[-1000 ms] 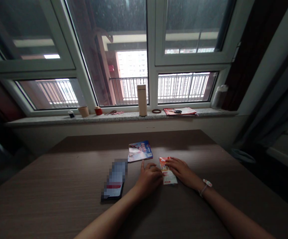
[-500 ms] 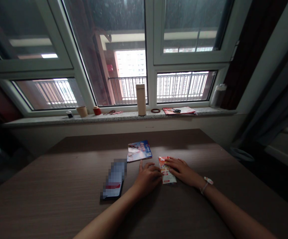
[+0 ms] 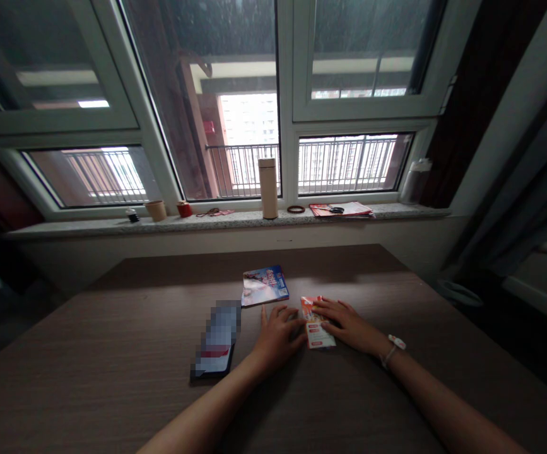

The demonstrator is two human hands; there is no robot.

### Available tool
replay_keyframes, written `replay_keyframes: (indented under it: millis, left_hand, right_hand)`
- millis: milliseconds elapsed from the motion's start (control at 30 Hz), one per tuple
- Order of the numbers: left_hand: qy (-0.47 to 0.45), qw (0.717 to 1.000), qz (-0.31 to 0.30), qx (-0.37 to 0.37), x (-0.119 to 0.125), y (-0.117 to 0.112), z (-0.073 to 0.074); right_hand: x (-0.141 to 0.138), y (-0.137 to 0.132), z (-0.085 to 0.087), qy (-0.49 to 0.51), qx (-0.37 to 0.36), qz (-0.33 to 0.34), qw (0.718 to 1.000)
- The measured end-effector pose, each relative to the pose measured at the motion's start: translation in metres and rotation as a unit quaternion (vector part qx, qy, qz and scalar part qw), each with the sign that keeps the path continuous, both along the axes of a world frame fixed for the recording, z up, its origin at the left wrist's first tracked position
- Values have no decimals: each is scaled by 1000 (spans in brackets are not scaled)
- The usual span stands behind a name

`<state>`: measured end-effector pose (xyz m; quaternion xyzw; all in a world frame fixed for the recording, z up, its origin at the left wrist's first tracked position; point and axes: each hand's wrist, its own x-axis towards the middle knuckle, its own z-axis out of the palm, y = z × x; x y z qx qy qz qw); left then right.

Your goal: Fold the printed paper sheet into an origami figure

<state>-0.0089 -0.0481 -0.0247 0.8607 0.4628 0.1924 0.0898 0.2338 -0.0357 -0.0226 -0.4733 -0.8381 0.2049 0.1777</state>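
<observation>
A small printed leaflet [image 3: 321, 335], orange at the top and white below, lies on the brown table [image 3: 126, 340]. My right hand [image 3: 349, 323] rests on its right side with fingers stretched out flat. At the leaflet's left edge is my left hand [image 3: 277, 331], its fingers spread and the fingertips close to or touching the paper. Beyond my left hand lies a blue and white booklet [image 3: 264, 287] with a picture on its cover. To the left of that hand is a phone [image 3: 217, 343], its screen blurred out.
Along the window sill [image 3: 240, 221] stand a beige thermos [image 3: 268, 189], a paper cup [image 3: 156, 210], a red spool-like item [image 3: 185, 209] and a small dark bottle [image 3: 132, 215]. Scissors [image 3: 335, 210] lie on red and white papers [image 3: 361, 211], near a dark bracelet [image 3: 296, 209].
My left hand has shifted slightly left and its fingers have spread a little more. My right hand stays on the leaflet, which lies in nearly the same place.
</observation>
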Motion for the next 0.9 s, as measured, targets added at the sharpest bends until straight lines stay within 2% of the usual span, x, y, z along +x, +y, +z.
replay_keyframes:
  millis: [700, 900]
  left_hand:
    - [2, 1000, 7, -6, 0, -2, 1]
    - [35, 999, 4, -4, 8, 4, 10]
  right_hand:
    - [-1, -1, 2, 0, -12, 2, 1000]
    - [-1, -1, 1, -12, -9, -5, 1000]
